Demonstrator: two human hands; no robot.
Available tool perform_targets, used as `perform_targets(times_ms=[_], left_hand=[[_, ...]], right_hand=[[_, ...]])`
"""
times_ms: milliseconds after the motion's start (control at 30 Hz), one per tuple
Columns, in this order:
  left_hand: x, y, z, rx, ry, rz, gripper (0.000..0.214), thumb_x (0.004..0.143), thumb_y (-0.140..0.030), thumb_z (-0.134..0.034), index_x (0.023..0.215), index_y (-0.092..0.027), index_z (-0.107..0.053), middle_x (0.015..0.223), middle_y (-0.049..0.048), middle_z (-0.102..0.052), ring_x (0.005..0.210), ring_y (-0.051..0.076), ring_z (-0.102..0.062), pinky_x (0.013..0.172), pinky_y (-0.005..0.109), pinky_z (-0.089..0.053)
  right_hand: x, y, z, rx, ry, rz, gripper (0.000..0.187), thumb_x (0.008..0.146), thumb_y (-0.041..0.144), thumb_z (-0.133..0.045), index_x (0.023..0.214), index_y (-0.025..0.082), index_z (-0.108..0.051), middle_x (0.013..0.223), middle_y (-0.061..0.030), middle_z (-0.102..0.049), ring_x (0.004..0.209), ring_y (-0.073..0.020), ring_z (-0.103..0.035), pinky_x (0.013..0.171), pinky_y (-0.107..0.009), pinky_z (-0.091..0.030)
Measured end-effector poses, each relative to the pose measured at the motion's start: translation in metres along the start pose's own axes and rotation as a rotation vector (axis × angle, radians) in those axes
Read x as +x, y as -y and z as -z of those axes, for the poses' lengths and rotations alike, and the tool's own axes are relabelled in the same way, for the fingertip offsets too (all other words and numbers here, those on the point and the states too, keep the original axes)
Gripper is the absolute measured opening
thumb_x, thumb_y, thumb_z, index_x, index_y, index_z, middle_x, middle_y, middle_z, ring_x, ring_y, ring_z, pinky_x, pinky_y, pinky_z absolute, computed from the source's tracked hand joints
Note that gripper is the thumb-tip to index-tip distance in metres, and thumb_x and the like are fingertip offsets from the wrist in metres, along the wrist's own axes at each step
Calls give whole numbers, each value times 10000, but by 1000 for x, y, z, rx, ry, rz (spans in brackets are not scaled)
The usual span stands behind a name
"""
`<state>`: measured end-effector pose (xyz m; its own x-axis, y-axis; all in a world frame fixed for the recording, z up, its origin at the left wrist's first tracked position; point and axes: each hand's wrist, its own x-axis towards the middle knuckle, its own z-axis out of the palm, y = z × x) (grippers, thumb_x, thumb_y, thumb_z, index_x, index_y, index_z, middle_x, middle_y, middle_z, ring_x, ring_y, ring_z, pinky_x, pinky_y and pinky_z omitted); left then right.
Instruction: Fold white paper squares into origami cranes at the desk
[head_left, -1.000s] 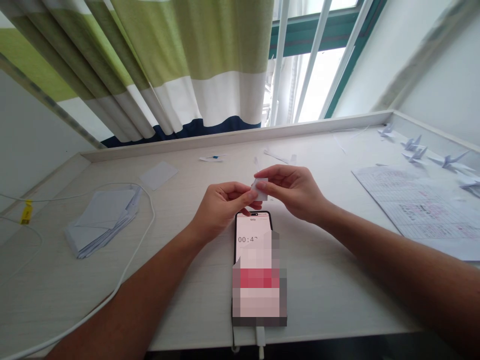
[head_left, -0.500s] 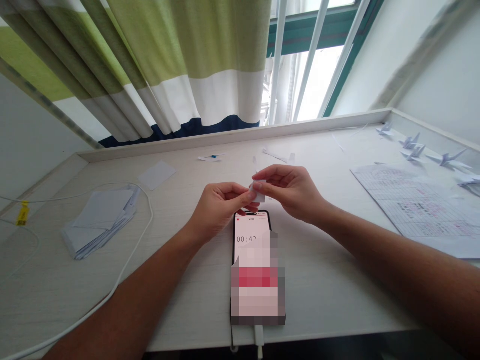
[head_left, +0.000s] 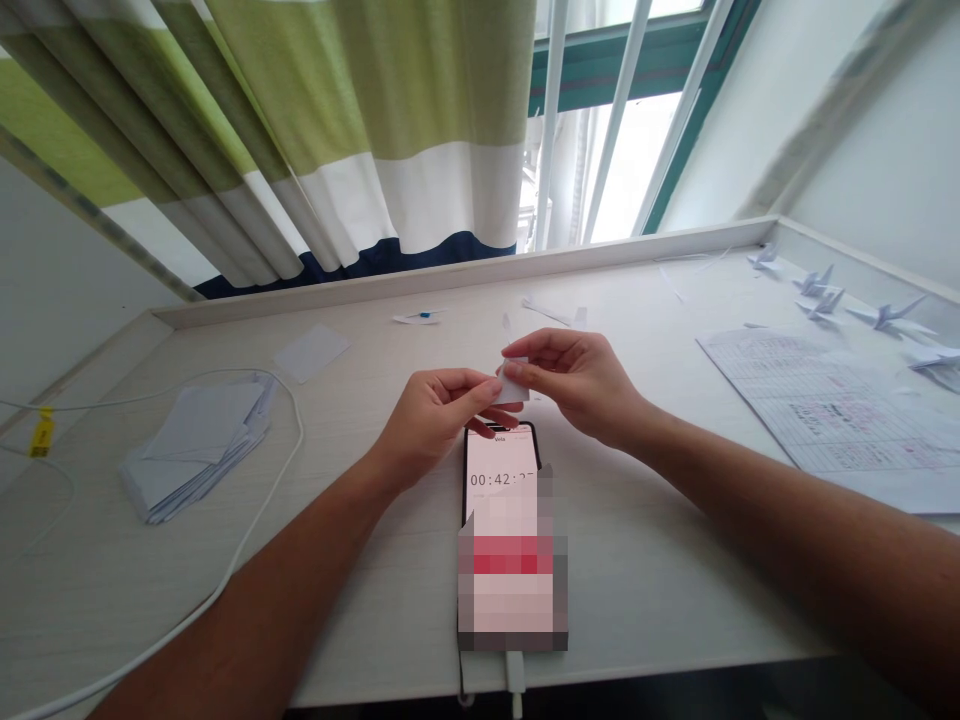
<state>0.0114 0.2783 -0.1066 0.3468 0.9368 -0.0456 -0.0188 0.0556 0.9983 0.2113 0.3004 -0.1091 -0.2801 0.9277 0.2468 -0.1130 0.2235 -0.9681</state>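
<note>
White paper, in a small piece (head_left: 516, 390) that looks folded, sits between the two hands above the middle of the worktop (head_left: 637, 560), just beyond the top end of a phone (head_left: 501, 505). The left hand (head_left: 431, 418) pinches its near left side between thumb and fingers, the lower fingers loosely spread underneath. The right hand (head_left: 589, 380) grips it from the other side, thumb lying flat on the face and index finger curled along the top edge; its remaining fingers are bent in behind. Both hands are nearly closed at the tips, with neither palm clenched. Such a two-sided hold probably keeps so small a piece steady and lets the thumbs press on it; the fingers hide what lies behind.

Square-on to the person, the phone shows running-style digits, perhaps so that they can be read at a glance. A stack of paper (head_left: 199, 450) lies to the left, seemingly within easy reach, with a single sheet (head_left: 311, 352) beyond it. Folded paper birds (head_left: 821, 303) stand at the far right, likely set aside there, behind a printed sheet (head_left: 810, 420).
</note>
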Motion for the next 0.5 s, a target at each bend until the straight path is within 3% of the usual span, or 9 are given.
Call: perform_targets(times_ms=[500], left_hand=[[1,5,-2,-21,45,20,284,883,-404,-838,969,-141,-777,927,104,-845,832,223,-823,685,282,-631]], right_hand=[[-1,1,-2,-12,-4,-16,223,833,337,-859,953,181,-755,850,-20,-753,748,-150,-700,702,-316,-582]])
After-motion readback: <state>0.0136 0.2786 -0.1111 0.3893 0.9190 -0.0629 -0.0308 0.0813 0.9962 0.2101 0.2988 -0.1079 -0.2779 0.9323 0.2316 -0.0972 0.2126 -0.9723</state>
